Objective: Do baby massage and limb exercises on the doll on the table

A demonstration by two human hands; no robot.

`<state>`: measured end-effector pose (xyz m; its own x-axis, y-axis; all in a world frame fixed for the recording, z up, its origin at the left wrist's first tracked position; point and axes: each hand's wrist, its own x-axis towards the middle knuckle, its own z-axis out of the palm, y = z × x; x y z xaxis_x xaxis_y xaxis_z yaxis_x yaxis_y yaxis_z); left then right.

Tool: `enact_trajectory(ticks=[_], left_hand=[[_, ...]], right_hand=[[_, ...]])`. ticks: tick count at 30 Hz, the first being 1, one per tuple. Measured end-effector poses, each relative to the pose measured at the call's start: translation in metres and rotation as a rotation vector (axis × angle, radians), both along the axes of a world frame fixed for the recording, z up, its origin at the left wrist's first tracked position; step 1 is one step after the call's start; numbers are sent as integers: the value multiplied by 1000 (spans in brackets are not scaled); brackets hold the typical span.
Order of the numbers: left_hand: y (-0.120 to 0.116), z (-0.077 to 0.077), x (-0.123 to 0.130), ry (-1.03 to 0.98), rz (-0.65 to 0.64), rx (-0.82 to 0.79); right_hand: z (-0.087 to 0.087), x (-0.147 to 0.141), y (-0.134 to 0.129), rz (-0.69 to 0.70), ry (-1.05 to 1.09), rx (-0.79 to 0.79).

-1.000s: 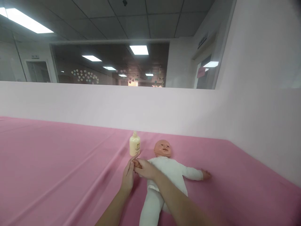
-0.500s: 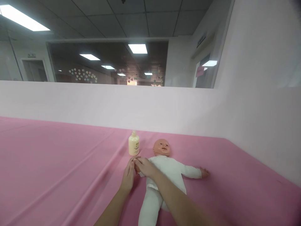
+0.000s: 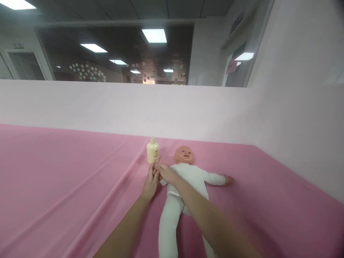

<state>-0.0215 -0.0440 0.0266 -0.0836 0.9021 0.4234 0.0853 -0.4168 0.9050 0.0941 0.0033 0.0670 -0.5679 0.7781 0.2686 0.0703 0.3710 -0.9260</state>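
Note:
A baby doll (image 3: pixel 189 176) in white clothes lies on its back on a pink cloth, one arm stretched out to the right. Its other hand, on the left side, is between my two hands. My left hand (image 3: pixel 151 181) is closed round that doll hand from the left, fingers bent. From the right, my right hand (image 3: pixel 166 172) has its fingers over the same doll hand, partly covering it. Just behind my fingertips stands a cream bottle (image 3: pixel 153 151), upright, with dark print on its front.
The pink cloth (image 3: pixel 67 172) has long creases on the left. A white wall (image 3: pixel 120 107) runs along the back and right, with a window (image 3: pixel 115 53) above it showing ceiling lights and heart stickers.
The view has tilted down, so everything sits higher in the picture. My left hand has turned slightly round the doll's hand, and some of the doll's fingers now show.

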Motion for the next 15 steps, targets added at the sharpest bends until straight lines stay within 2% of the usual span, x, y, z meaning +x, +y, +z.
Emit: enact_trajectory(ticks=[6,11,15], left_hand=[[2,-5,1,-50,-2,32],[5,-10,-1,-68,-24,28],[6,-9,-3,-65,-10,37]], right_hand=[[2,2,2,62,38,57],[9,4,-3,81,2,-53],[5,4,-2,76,21,-92]])
